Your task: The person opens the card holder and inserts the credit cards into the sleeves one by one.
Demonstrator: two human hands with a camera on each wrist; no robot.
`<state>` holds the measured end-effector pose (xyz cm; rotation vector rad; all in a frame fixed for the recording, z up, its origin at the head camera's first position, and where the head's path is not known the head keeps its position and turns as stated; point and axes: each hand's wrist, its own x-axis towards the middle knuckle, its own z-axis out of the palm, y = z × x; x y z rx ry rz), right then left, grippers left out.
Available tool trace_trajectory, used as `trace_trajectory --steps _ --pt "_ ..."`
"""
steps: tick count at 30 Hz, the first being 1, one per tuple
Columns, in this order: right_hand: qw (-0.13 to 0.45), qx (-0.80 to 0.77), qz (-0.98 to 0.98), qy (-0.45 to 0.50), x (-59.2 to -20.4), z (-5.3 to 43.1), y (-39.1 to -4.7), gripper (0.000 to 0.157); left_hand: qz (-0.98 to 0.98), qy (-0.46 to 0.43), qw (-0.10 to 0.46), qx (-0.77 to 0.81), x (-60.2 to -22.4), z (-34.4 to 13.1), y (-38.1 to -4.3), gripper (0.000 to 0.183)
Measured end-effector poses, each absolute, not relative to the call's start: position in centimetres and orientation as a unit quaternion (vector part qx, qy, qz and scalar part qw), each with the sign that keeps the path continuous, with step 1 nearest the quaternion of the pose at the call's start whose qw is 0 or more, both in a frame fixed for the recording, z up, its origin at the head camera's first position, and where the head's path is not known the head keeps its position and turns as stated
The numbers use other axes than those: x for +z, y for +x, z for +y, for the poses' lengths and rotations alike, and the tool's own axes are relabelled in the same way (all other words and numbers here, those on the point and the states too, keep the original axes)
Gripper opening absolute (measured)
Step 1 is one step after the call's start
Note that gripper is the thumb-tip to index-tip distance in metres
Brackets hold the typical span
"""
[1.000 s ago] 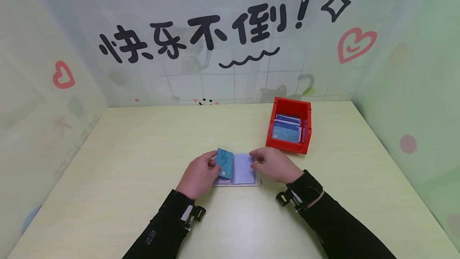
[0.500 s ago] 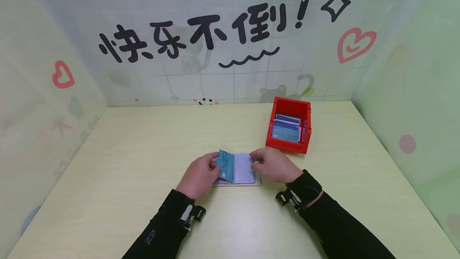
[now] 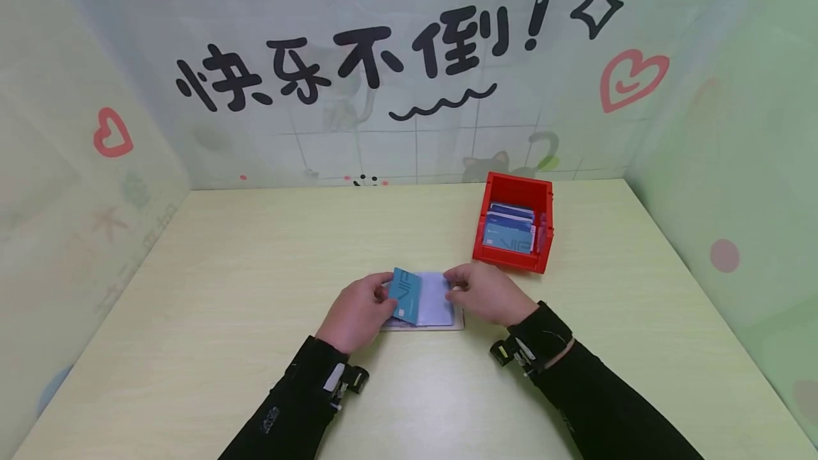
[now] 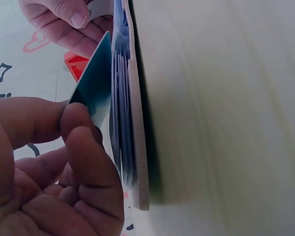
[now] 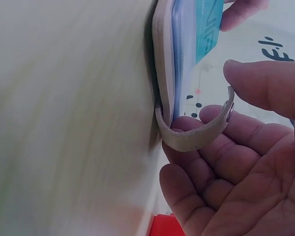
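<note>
My left hand (image 3: pixel 360 311) pinches a teal VIP card (image 3: pixel 405 295) between thumb and fingertips. The card is tilted over the left page of an open card holder (image 3: pixel 434 302), which lies on the table. Seen from the left wrist, the card (image 4: pixel 94 81) slants against the stack of clear sleeves (image 4: pixel 122 118). At the holder's right edge is my right hand (image 3: pixel 488 293), its fingers curled around the closure strap (image 5: pixel 191 139). In the right wrist view, the thumb is at the strap's free end and the fingertips are by the sleeve edges.
A red box (image 3: pixel 481 233) stands behind my right hand, with several blue and teal cards (image 3: pixel 509 236) upright in it. The pale wooden table (image 3: pixel 268 247) meets printed cloth walls (image 3: pixel 409 155) at the back and sides.
My left hand has shifted slightly right, bringing the teal card lower and further right over the holder. My right hand and the red box have stayed put.
</note>
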<state>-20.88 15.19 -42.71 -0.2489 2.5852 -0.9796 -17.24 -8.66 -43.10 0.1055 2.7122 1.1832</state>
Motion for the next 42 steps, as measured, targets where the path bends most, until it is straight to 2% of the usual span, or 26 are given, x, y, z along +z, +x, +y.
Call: trace_trajectory --steps 24,42 --pt "0.184 -0.336 0.919 -0.092 -42.72 15.01 -20.63 0.047 0.920 0.002 0.088 0.381 -42.99 -7.95 -17.09 0.047" --pt "0.184 -0.329 0.922 -0.094 -42.69 14.95 -20.50 0.048 0.930 0.026 0.096 0.353 -43.05 -7.66 -16.96 0.044"
